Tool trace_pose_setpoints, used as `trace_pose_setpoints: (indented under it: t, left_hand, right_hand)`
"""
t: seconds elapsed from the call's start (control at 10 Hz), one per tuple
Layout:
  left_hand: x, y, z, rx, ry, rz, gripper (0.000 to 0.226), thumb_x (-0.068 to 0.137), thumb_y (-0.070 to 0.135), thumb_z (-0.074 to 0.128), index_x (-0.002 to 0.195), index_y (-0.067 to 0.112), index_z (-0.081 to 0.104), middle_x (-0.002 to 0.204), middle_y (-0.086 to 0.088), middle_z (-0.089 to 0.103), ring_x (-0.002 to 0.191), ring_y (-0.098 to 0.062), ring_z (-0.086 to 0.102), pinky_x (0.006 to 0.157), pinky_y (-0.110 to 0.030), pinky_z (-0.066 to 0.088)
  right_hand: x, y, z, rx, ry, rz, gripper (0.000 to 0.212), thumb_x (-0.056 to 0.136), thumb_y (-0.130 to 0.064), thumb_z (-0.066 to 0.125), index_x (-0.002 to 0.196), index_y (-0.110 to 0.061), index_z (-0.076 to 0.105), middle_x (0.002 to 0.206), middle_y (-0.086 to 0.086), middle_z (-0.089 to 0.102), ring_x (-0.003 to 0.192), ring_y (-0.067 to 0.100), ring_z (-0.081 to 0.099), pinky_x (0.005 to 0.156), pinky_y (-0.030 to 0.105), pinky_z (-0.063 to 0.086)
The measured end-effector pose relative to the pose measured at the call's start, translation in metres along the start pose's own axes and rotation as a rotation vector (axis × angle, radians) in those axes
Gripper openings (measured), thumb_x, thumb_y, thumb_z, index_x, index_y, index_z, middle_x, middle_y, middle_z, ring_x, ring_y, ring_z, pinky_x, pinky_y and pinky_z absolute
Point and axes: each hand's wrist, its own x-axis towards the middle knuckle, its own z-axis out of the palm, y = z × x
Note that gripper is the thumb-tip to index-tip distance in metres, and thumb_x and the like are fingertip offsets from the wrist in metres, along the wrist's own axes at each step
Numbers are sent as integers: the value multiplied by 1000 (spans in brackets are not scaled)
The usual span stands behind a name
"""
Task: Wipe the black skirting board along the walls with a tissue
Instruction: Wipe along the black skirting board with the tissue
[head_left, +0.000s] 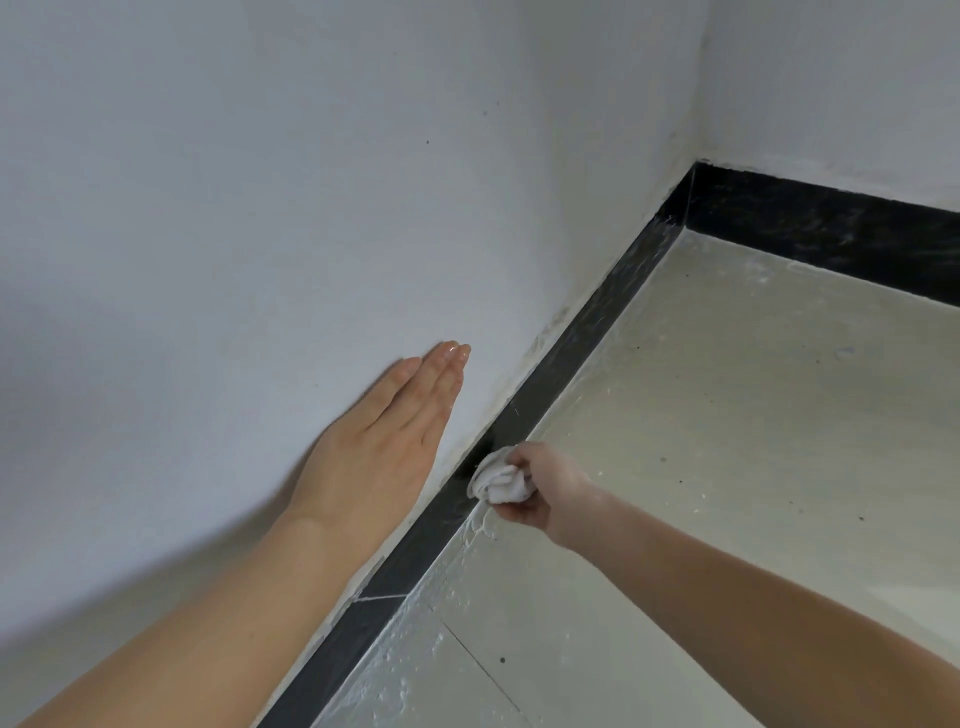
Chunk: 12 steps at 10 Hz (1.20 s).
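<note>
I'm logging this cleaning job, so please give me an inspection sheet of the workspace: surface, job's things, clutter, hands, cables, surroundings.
Surface: pale floor tiles, with dark specks and whitish residue near the edge.
Job's things: black skirting board runs along both walls to the corner; crumpled white tissue pressed against it.
Clutter: nothing seen.
Hands: left hand flat on the white wall, fingers straight; right hand grips the tissue.
Cables: nothing seen.
Surroundings: a second white wall meets it at the corner; few small dark marks.

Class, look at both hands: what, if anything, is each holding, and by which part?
The right hand grips a crumpled white tissue around its bunched rear, pressing it against the black skirting board. The left hand holds nothing; it rests flat on the wall.
</note>
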Motion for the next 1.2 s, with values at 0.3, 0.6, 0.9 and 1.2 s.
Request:
trace_pose_setpoints:
  t: [0.3,0.6,0.9,1.2]
  left_hand:
    - [6,-3,8,-13,29,-1,70,93,27,34,147,-9,10,157,-23,3,145,-35,1,118,-43,-4]
    - [6,-3,10,60,34,27,71,94,30,33,147,-10,8,156,-25,-1,144,-38,-3,118,-45,-6]
    - [10,-3,9,42,34,18,73,91,31,42,147,-8,17,157,-22,11,145,-31,9,118,-43,1]
    - [7,-5,11,81,3,46,69,92,28,41,147,-8,18,157,-23,10,146,-32,14,118,-43,6]
  right_hand:
    - [14,-76,-19,144,177,-408,24,95,-15,43,72,-18,42,75,2,48,61,13,52,38,15,49]
    - [21,-68,-51,302,166,-327,30,96,-10,39,70,-11,52,49,2,58,48,12,52,46,23,45]
    - [33,17,-3,-148,-78,-121,19,87,-2,45,91,5,62,83,19,66,71,28,64,62,36,57]
    - [55,-111,-64,-146,217,-428,31,92,-10,46,122,-8,52,105,9,50,65,14,53,41,19,51]
